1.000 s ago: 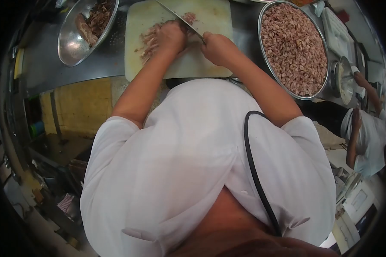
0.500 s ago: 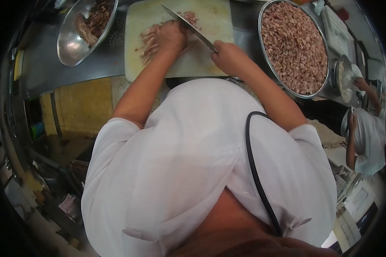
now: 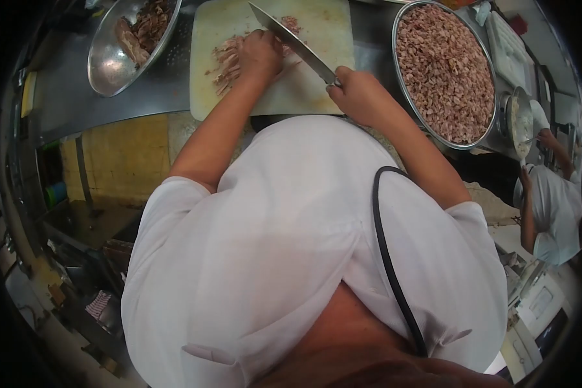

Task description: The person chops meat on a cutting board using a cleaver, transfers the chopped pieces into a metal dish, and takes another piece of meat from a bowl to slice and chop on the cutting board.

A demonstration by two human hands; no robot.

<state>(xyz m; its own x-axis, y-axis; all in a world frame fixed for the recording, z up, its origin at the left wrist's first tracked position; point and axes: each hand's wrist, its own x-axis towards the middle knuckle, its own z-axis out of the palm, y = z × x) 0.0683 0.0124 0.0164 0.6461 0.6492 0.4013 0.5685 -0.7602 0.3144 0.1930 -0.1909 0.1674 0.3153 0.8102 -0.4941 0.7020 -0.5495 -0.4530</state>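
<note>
My right hand (image 3: 359, 96) is wrapped around the handle of a large kitchen knife (image 3: 297, 46), its blade slanting up and left past my left fingertips. With curled fingers, my left hand (image 3: 261, 57) presses on strips of meat (image 3: 226, 59) that lie on a pale cutting board (image 3: 326, 97). Beyond the blade, a small heap of chopped meat (image 3: 291, 24) sits on the board. The blade hides part of the meat by my left fingers.
A wide metal bowl (image 3: 107, 72) with larger pieces of meat stands left of the board. On the right is a big metal bowl heaped with chopped meat (image 3: 441, 77). Farther right, another person (image 3: 549, 200) in white works over a pan (image 3: 521, 123).
My right hand has shifted right with the knife, and more of the blade's flat side shows. My left hand stays on the meat strips. The other person's hand at the pan has moved down slightly.
</note>
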